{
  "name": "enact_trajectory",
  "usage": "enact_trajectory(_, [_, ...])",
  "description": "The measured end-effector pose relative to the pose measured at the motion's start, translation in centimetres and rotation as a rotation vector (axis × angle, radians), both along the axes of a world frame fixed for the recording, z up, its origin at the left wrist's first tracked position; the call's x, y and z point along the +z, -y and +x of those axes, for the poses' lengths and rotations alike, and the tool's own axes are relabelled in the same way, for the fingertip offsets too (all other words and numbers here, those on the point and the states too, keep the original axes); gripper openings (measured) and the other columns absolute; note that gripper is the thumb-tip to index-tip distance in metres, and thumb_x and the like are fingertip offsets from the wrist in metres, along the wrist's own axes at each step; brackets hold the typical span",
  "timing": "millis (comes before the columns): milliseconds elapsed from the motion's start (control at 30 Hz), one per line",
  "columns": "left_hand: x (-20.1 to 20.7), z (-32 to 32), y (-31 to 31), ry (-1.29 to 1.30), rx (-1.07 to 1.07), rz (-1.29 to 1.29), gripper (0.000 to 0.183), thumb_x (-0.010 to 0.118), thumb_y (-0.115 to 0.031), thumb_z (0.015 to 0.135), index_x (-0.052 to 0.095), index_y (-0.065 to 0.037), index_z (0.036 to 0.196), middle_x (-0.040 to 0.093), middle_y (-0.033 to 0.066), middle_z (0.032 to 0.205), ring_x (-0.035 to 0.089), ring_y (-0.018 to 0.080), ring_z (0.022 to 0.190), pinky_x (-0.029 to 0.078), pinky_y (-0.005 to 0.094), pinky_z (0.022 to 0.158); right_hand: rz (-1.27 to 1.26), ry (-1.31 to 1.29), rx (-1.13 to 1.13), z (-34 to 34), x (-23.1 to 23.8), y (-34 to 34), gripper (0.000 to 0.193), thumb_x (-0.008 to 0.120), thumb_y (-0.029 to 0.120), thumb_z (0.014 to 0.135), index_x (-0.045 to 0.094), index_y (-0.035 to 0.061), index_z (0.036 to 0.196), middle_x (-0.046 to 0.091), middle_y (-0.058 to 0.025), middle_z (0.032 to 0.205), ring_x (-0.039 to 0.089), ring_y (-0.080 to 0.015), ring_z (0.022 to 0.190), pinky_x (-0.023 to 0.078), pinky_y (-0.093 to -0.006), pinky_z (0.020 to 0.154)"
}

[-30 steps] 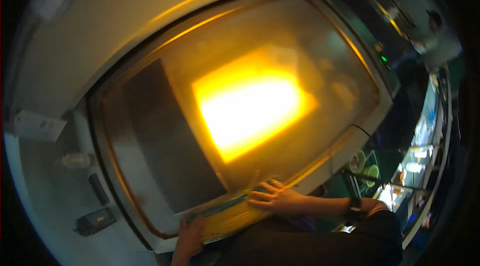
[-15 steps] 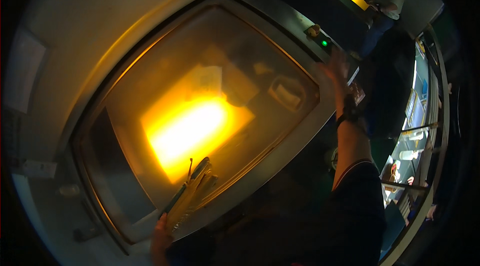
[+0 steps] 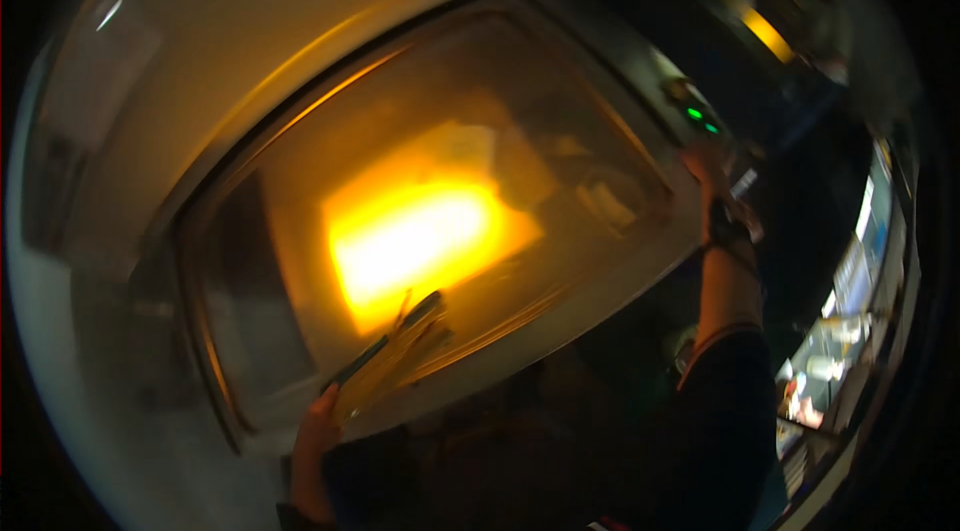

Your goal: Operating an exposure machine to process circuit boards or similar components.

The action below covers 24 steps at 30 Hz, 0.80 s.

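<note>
My left hand [image 3: 318,423], at the lower left, is closed round the near end of a long, thin dark strip [image 3: 366,359] with crinkled, see-through film [image 3: 402,363] beside it. Its exact kind is hard to make out. The strip's far end reaches over a wide, framed glassy panel [image 3: 520,296], close to a bright yellow glow [image 3: 410,236]. My right arm stretches forward along the panel's right side. My right hand [image 3: 706,167] is by the panel's right corner, just below two small green lights [image 3: 694,114]; its fingers are smeared by motion.
Pale flat sheets [image 3: 470,146] show within the panel, beside the glow. Beyond it at the upper right, a dark bench has a yellow-lit strip [image 3: 768,35], with a person [image 3: 832,31] blurred beside it. A bright, cluttered surface [image 3: 830,361] runs along the right.
The whole view has shifted, so the panel sits further right and slightly higher. My right hand is lower relative to the green lights; two lights show instead of one. My left hand keeps its hold.
</note>
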<state>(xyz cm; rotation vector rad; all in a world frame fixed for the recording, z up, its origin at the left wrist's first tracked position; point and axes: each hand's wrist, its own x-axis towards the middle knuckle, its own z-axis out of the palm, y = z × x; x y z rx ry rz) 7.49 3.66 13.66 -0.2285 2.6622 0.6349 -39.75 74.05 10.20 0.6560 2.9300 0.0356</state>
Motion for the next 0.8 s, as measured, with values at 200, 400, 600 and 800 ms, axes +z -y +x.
enact_trajectory(200, [0.9,3.4,3.7,0.111,0.079,-0.200,0.073,0.062,0.000,0.079,0.038,-0.012,0.147,0.051,0.0126,0.142,0.042,0.0465,0.132,0.038,0.0513,0.109,-0.051,-0.525,0.759,18.7,-5.8,16.1,0.059,0.054,0.036,0.095,0.039,0.0114,0.147,0.020,-0.0198,0.159,0.018,-0.0376,0.148,0.017,-0.0590,0.117])
enact_trajectory(400, [-0.7,3.5,18.5,0.177,-0.066,-0.288,0.077,0.058,0.007,0.079,0.036,-0.015,0.149,0.040,0.0063,0.152,0.037,0.0418,0.137,0.039,0.0497,0.111,-0.476,-0.126,0.292,46.1,-8.4,27.6,0.065,0.049,0.042,0.097,0.031,0.0136,0.152,0.014,-0.0189,0.161,0.009,-0.0420,0.149,0.009,-0.0571,0.119])
enact_trajectory(600, [-4.0,-10.2,32.1,-0.089,0.124,-0.274,0.073,0.060,0.002,0.083,0.037,-0.016,0.150,0.045,0.0156,0.147,0.045,0.0383,0.133,0.044,0.0461,0.106,-0.450,-0.191,0.151,57.8,-8.1,34.6,0.070,0.056,0.035,0.094,0.027,0.0093,0.153,0.016,-0.0211,0.160,0.012,-0.0425,0.148,0.013,-0.0576,0.118])
enact_trajectory(800, [-4.3,-27.1,33.0,0.031,0.517,-0.330,0.051,0.068,-0.017,0.083,0.054,-0.008,0.131,0.061,0.0188,0.128,0.058,0.0339,0.121,0.049,0.0449,0.100,-0.572,-0.433,0.124,52.7,-0.9,43.8,0.069,0.057,0.032,0.093,0.030,0.0081,0.152,0.019,-0.0222,0.159,0.017,-0.0428,0.147,0.020,-0.0574,0.116])
